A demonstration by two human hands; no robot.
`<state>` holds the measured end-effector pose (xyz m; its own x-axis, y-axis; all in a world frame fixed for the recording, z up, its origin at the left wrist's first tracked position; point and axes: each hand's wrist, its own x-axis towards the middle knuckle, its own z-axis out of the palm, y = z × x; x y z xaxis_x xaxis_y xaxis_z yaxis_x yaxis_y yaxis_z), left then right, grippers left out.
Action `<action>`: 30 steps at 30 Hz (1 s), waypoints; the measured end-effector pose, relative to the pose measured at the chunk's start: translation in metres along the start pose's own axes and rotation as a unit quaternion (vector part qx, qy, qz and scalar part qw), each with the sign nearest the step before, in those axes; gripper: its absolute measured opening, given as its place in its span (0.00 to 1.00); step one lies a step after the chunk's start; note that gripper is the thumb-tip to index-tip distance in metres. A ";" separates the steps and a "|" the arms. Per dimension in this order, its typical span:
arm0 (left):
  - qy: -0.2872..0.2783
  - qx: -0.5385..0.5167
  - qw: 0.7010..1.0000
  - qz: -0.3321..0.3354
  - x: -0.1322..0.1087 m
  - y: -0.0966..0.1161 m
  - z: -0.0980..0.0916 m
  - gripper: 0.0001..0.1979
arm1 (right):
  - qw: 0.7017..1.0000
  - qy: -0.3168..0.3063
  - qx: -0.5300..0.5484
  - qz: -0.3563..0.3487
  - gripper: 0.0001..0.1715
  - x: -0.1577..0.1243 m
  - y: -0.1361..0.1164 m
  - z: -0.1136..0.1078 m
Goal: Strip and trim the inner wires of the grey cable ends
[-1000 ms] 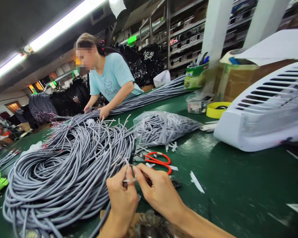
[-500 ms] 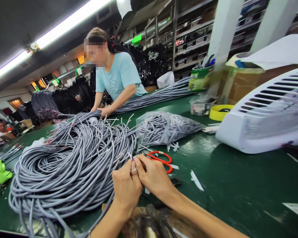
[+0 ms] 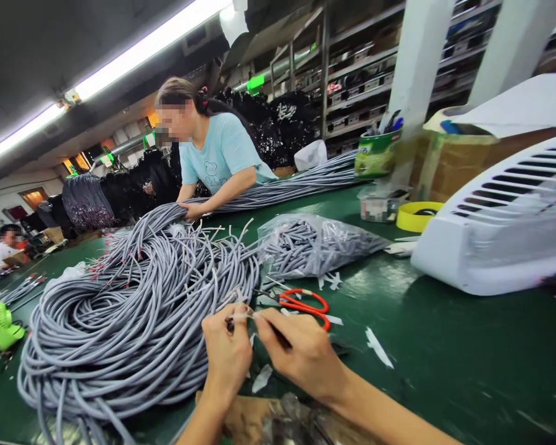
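Observation:
In front of me both hands meet at the stripped end of a grey cable. My left hand (image 3: 227, 346) is closed in a pinch around the cable end, beside a big coil of grey cables (image 3: 134, 327). My right hand (image 3: 301, 349) pinches the thin pale wires at that end, thumb and forefinger together. The fingers partly hide the wires, so their details are too small to tell. Just beyond my right hand lie red-handled scissors (image 3: 308, 303). Behind those is a clear plastic bag (image 3: 319, 244) full of short grey tubes.
Across the green table (image 3: 463, 364) a co-worker in a light-blue shirt (image 3: 227, 145) holds the cable bundle. At right stand a white slatted appliance (image 3: 495, 228), a yellow tape roll (image 3: 417, 216) and a green can (image 3: 375, 154). White scraps (image 3: 379, 347) lie about. A green device (image 3: 0, 324) sits far left.
My hands have come slightly apart and lower, my right hand shifting right with its pinch on the wires. The view has tilted up a little. The co-worker's hands stay on the bundle.

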<state>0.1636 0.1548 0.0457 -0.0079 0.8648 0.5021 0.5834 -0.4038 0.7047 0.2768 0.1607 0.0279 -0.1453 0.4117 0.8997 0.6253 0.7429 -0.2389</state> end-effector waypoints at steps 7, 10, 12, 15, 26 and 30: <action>0.003 -0.072 0.997 -0.005 -0.003 0.002 -0.002 0.16 | 0.997 -0.056 0.019 0.056 0.21 0.003 0.007 -0.003; -0.004 -0.079 0.997 0.000 -0.004 0.002 -0.002 0.16 | 0.994 -0.075 0.033 0.071 0.21 0.000 0.007 -0.001; -0.015 -0.084 0.996 -0.002 -0.004 0.003 -0.002 0.17 | 0.993 -0.071 0.042 0.081 0.20 -0.001 0.006 0.000; -0.039 -0.090 0.995 0.000 -0.005 0.005 -0.002 0.17 | 0.994 -0.035 0.057 0.087 0.18 0.000 0.004 0.001; -0.069 0.094 0.990 0.079 -0.009 0.003 0.005 0.20 | 0.981 -0.008 0.078 0.177 0.18 0.004 -0.005 0.002; -0.059 0.143 0.984 0.092 -0.013 0.004 0.010 0.20 | 0.971 -0.010 0.101 0.214 0.21 0.010 0.000 -0.001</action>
<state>0.1741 0.1445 0.0371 0.2036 0.8204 0.5343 0.7707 -0.4709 0.4293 0.2766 0.1641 0.0371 0.0782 0.7148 0.6949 0.4682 0.5890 -0.6586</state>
